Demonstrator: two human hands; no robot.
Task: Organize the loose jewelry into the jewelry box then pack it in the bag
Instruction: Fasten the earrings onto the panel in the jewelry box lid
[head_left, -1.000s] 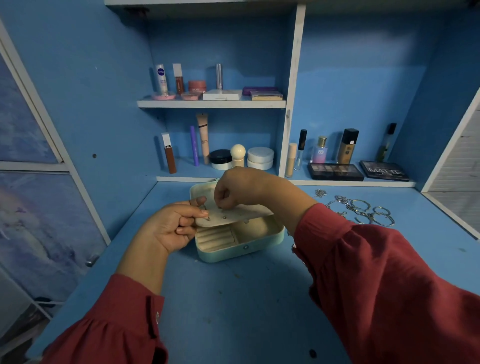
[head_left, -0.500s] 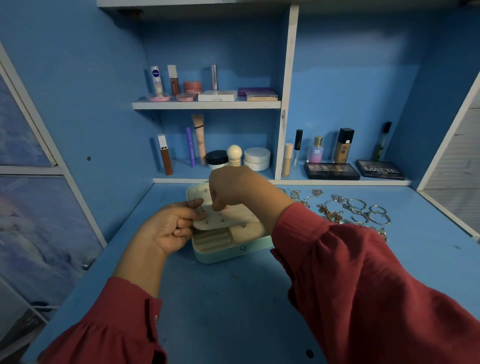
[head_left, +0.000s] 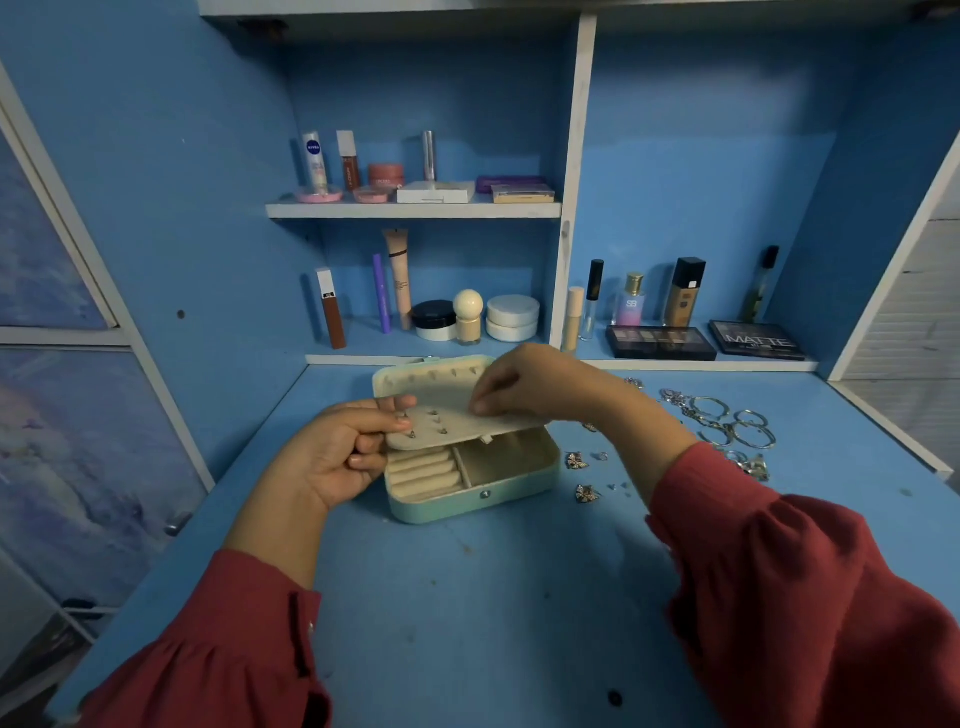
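Observation:
A pale green jewelry box (head_left: 483, 499) stands open on the blue desk, its cream lid (head_left: 415, 376) tilted back. A cream earring panel (head_left: 457, 423) with a few studs lies over the box's rear half. My left hand (head_left: 337, 457) pinches the panel's left edge between thumb and fingers. My right hand (head_left: 524, 384) is over the panel's right part, with fingertips pinched on its edge. Ring rolls and an open compartment show in the front of the box. Loose earrings (head_left: 582, 475) lie right of the box, and bangles and chains (head_left: 727, 423) farther right. No bag is in view.
Cosmetics fill the shelves behind: tubes and jars (head_left: 452, 317) at centre, bottles and dark palettes (head_left: 660, 343) on the right ledge. A white divider (head_left: 571, 208) splits the shelf unit. The blue desk (head_left: 493, 597) reaches toward me between my red sleeves.
My right hand has slid right along the earring panel, from its left-middle to its right part. My left hand keeps its hold on the panel's left edge.

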